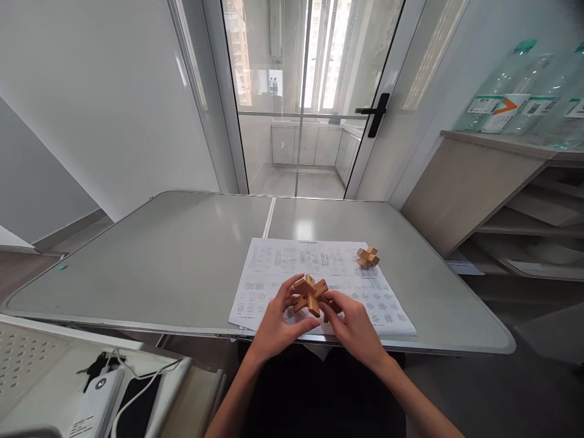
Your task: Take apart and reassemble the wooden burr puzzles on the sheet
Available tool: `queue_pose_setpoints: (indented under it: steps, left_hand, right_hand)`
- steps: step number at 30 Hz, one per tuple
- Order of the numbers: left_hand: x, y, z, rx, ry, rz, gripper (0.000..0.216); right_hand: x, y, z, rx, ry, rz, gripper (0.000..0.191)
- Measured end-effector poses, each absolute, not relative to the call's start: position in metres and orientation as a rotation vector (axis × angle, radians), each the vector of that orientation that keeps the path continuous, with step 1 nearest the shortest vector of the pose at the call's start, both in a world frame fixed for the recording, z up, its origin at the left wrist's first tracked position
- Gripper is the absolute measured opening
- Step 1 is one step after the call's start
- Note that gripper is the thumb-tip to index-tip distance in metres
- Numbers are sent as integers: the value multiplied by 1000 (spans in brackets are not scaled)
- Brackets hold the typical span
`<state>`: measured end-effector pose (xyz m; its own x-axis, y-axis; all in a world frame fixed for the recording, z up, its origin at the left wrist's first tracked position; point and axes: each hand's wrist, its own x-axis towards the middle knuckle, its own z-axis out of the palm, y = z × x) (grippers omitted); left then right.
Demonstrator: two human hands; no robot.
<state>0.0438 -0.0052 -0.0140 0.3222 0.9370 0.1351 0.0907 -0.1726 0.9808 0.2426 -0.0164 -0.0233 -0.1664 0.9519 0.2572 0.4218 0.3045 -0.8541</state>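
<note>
A brown wooden burr puzzle (311, 295) of crossed bars is held just above the table's near edge, over a printed sheet. My left hand (279, 319) grips it from the left, its fingers behind the bars and its thumb stretched below. From the right, my right hand (347, 320) closes its fingers on the puzzle's lower right side; some fingertips are hidden. The white instruction sheet (287, 255), covered with small diagrams, lies flat under both hands. On its upper right part rests a second, smaller wooden burr puzzle (367, 257).
The grey folding table (182, 261) has a seam down its middle. Behind it stands a glass door (301, 115). Plastic bottles (506, 91) stand on a shelf unit (483, 176) at right. A white power bank (98, 398) with cables lies at lower left.
</note>
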Motion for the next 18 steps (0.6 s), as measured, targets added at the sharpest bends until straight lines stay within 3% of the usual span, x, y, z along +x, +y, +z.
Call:
queue_pose_setpoints:
  steps: [6, 18]
  left_hand:
    - [47, -6, -6, 1538, 1039, 1016, 45]
    - [44, -5, -9, 1522, 1009, 984, 34]
  right_hand:
    - [236, -14, -30, -1243, -1734, 811, 21]
    - [239, -17, -16, -1133, -1644, 1180, 35]
